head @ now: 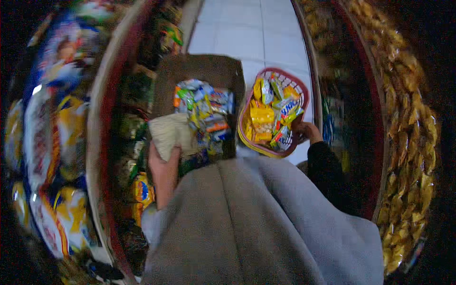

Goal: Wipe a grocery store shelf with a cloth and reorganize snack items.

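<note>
A folded cream cloth (pixel 171 133) is in my left hand (pixel 165 160), with the thumb pressed on its near side. Just beyond the cloth is a brown cardboard box (pixel 199 66), holding several small colourful packets (pixel 203 103). My right hand (pixel 309 131) has its fingers at the right rim of a pink plastic basket (pixel 302 87) and appears to grip it; the fingertips are dark and partly hidden. Yellow and silver packets (pixel 263 115) lie inside the basket. Both containers stand side by side in front of me.
Shelves edged in dark red rise on both sides. Blurred bagged goods (pixel 71 131) fill the left shelf, and shiny golden packets (pixel 406 142) hang at the right. White floor tiles (pixel 242 32) run ahead. A grey garment (pixel 213 221) covers my lap.
</note>
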The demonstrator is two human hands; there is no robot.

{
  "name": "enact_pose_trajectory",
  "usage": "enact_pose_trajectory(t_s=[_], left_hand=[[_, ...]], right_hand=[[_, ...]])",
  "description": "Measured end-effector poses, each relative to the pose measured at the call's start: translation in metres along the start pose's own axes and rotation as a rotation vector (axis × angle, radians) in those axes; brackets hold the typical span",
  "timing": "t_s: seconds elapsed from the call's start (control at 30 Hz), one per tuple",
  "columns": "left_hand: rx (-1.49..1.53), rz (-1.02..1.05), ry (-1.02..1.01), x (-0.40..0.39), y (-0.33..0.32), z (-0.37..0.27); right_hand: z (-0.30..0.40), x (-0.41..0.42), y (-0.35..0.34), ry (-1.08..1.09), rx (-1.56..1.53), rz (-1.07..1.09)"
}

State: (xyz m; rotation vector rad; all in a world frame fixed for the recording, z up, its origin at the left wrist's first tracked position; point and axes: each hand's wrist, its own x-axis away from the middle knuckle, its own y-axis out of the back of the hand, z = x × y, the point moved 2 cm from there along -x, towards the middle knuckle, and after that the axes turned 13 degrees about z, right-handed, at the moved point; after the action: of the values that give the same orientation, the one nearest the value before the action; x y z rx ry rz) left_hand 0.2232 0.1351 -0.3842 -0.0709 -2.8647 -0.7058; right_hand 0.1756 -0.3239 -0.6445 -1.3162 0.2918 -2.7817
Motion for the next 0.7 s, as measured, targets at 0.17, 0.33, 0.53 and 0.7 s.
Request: enact_pose_trajectory(t_s=[0.17, 0.33, 0.53, 0.7], left_hand=[[-0.008, -0.218, -0.087, 0.051, -0.031, -0.021], [0.059, -0.298, -0.171, 0.099, 0.037, -0.015], [0.122, -0.226, -0.19, 0.097, 0.02, -0.015], [0.223, -0.206, -0.205, 0.097, 0.019, 0.009]], right_hand=[[0.019, 0.06, 0.076, 0.009, 1.024, -0.479], [0.062, 0.098, -0.07, 0.413, 1.333, -0.611], [-0.049, 0.128, -0.099, 0.811, 1.659, -0.783], [-0.056, 0.154, -0.107, 0.664, 1.393, -0.421]])
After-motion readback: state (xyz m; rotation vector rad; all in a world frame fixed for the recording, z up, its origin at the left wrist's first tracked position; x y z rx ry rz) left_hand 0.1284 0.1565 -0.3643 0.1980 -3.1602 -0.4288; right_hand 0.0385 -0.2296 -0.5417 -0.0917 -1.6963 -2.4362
